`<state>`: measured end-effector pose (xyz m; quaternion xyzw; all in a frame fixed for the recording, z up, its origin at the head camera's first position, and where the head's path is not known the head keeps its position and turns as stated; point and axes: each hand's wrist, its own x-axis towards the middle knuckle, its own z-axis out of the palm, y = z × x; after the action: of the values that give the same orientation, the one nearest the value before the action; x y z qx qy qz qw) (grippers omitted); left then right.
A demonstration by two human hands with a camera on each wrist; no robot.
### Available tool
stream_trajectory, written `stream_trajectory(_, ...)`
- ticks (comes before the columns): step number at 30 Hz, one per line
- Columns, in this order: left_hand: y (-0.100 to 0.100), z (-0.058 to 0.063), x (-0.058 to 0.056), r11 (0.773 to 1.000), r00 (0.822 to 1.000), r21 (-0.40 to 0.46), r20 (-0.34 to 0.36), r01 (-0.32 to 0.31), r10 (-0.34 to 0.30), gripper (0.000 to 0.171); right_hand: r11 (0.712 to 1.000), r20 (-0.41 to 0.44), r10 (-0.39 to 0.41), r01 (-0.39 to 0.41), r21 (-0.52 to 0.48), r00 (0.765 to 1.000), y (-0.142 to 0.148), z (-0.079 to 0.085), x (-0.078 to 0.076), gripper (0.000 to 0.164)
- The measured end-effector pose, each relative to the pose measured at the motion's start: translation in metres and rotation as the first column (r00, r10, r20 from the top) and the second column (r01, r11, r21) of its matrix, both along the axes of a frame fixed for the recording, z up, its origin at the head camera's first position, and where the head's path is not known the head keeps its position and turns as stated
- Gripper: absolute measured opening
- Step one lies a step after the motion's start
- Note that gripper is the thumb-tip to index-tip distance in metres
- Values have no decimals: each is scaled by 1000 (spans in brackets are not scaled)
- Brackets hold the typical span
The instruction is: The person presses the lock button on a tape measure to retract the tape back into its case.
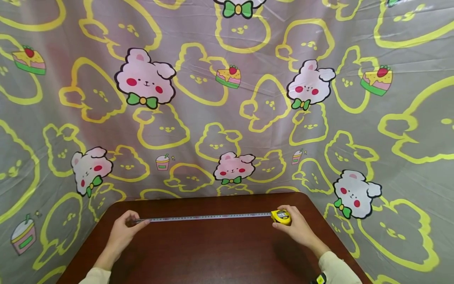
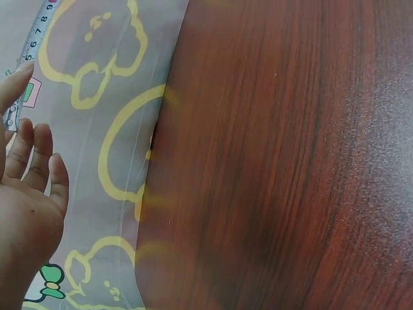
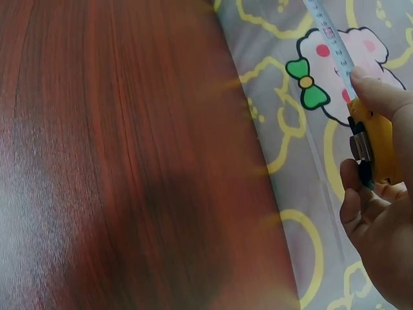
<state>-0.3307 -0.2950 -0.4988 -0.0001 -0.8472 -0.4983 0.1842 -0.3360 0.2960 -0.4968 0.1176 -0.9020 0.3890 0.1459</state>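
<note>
A yellow tape measure (image 1: 281,216) sits in my right hand (image 1: 297,227), its fingers and thumb gripping the case. From the case a pale metal blade (image 1: 213,216) runs out straight and level to the left, held above the table. My left hand (image 1: 122,228) pinches the blade's free end between thumb and fingers. In the left wrist view, numbers show on the blade (image 2: 32,44) just past the thumb, while the other fingers (image 2: 40,158) are loosely bent. The right wrist view has the thumb over the blade's exit from the yellow case (image 3: 375,142).
Below both hands lies a dark red-brown wooden table (image 1: 198,252) with rounded far corners. A grey curtain (image 1: 255,138) printed with yellow outlines and white cartoon animals surrounds its back and sides. A dark band with a yellow-green face (image 1: 320,279) is at the right sleeve.
</note>
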Motion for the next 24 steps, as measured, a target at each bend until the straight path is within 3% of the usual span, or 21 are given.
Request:
stream_trajectory(10,13,-2,1,1000,1000,19,-9,15,-15,40,1000,7,13,-13,-17,1000,-16,5,2,58)
stream_trajectory(24,31,-7,-8,998,997,38,-59,56,-54,38,999,11,23,-23,-32,1000,-36,2,2,60)
